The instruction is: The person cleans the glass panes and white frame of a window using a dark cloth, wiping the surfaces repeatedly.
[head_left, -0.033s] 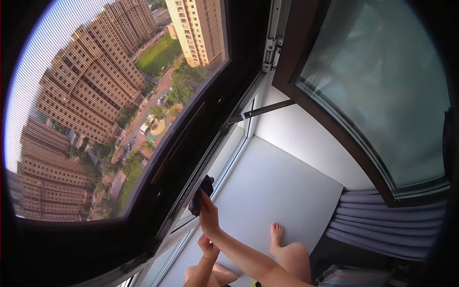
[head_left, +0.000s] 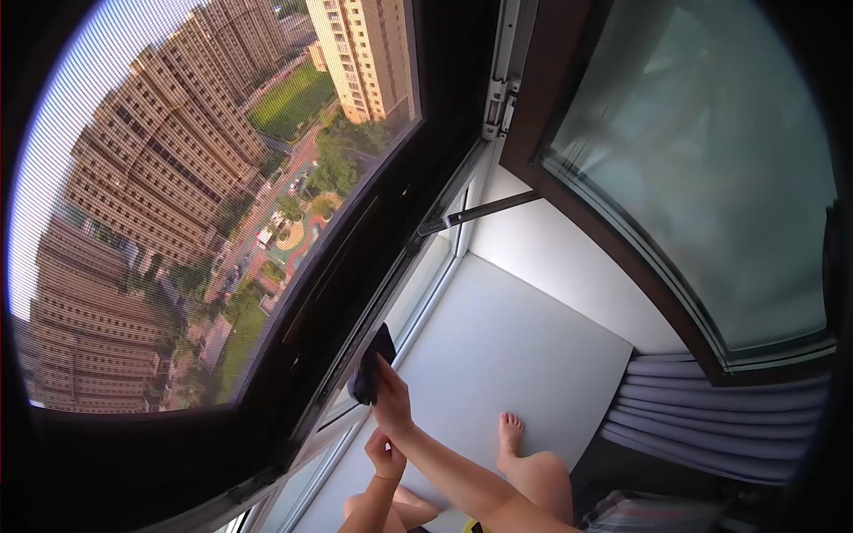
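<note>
My right hand (head_left: 392,399) is closed on a dark cloth (head_left: 363,379), pressing it against the lower rail of the dark window frame (head_left: 330,380). Part of the cloth bunches out past the fingers, up along the rail. Just below and nearer to me, my left hand (head_left: 385,455) is curled into a loose fist, with a small gap showing inside the curl and nothing visible in it. It is close to the right wrist and apart from the cloth.
An opened brown-framed glass sash (head_left: 693,178) hangs at the right, joined to the frame by a metal stay arm (head_left: 493,209). Beneath lies a pale grey ledge (head_left: 506,329), with my bare foot (head_left: 510,433) on it. A grey-purple curtain (head_left: 711,413) is bunched right. Through the mesh screen (head_left: 204,204) stand tall buildings far below.
My right hand and the cloth have shifted very slightly along the rail, and the cloth's folds look different. The fingers of my left hand have curled a little. The view has moved slightly.
</note>
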Available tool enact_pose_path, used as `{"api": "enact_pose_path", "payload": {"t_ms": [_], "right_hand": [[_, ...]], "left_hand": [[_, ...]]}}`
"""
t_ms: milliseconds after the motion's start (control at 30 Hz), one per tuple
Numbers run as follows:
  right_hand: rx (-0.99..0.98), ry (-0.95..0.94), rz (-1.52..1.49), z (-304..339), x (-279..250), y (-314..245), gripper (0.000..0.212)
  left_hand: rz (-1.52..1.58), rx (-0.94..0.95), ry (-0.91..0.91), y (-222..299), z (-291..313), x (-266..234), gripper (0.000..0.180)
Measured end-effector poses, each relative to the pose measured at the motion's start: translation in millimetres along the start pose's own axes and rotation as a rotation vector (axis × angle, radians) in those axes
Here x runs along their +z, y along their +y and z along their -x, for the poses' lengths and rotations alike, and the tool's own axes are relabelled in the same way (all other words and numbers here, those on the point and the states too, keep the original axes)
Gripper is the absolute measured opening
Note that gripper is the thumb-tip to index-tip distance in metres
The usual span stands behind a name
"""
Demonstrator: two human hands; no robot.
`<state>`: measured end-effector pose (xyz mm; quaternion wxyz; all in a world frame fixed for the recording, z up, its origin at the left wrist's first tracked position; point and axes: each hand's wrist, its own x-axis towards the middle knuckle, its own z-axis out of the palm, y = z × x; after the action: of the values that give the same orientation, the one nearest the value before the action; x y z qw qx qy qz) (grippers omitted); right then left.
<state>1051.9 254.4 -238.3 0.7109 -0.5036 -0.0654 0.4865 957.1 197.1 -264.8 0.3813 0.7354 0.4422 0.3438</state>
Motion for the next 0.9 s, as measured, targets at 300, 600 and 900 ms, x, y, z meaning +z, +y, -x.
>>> {"api": "enact_pose_path", "payload": {"t_ms": [300,600,900], "right_hand": [[0.199,-0.341,-0.972,65.0,-46.4,-161.0,0.068],[0.272,-0.010,-0.612,131.3,-29.9,-307.2,0.057],[-0.312,0.636,0.032,161.5,-37.2,-424.4,0.023]], "left_hand": [[0.771,-0.638,-0.094,122.8,-50.4,-25.5,0.033],[1.267,-0.941,-0.610,310.2,-110.3,-23.2,0.054],[1.493,-0.889,-0.350,462.0,-158.8,-39.5,0.045]]}}
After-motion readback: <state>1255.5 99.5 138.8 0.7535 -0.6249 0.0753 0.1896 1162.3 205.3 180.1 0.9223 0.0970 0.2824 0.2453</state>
